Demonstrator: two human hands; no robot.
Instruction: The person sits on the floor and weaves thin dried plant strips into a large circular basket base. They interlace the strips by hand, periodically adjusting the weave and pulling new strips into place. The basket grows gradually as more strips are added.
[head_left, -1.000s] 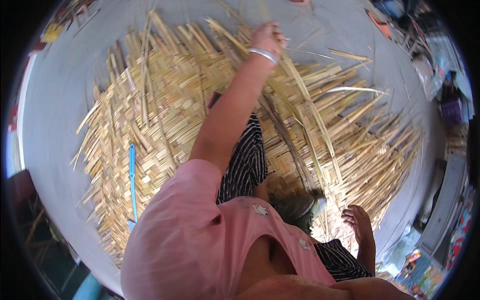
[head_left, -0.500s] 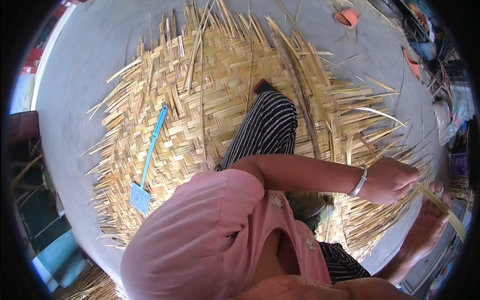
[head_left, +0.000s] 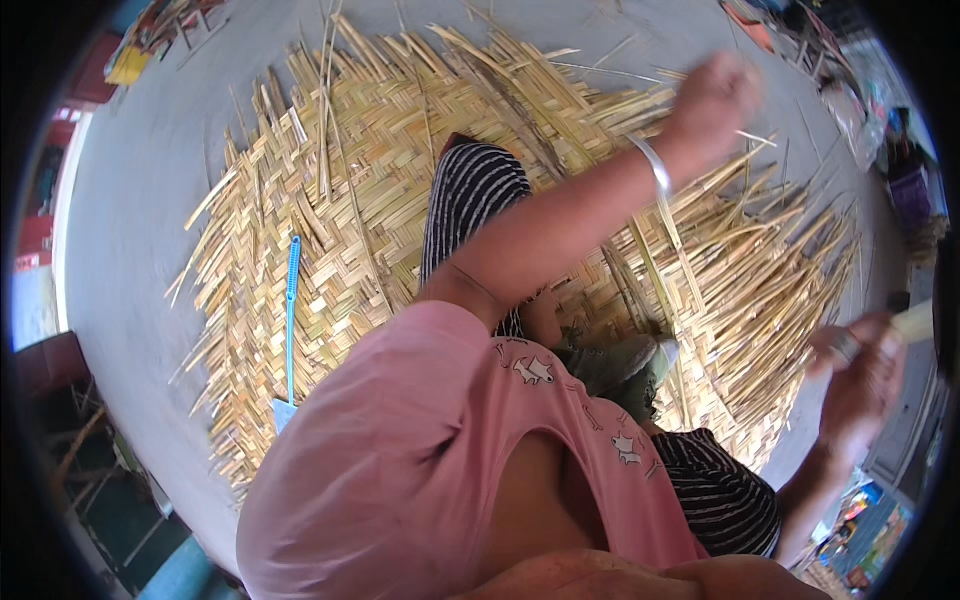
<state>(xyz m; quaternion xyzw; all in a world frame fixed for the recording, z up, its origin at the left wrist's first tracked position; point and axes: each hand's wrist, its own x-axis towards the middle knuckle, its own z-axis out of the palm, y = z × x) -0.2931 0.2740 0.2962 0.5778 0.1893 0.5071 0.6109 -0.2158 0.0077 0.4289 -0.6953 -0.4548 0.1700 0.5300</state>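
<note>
Fingers (head_left: 715, 95) closed above woven mat (head_left: 370, 180)

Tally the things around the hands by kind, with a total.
Woven mat: 1
Blue tool: 1
Bangle: 1
Ring: 1
Hands, left and right: 2
Total: 6

Left hand (head_left: 712, 98): raised, arm stretched out, fingers curled closed, blurred.
Right hand (head_left: 862, 372): low at right, fingers pinched.
</note>
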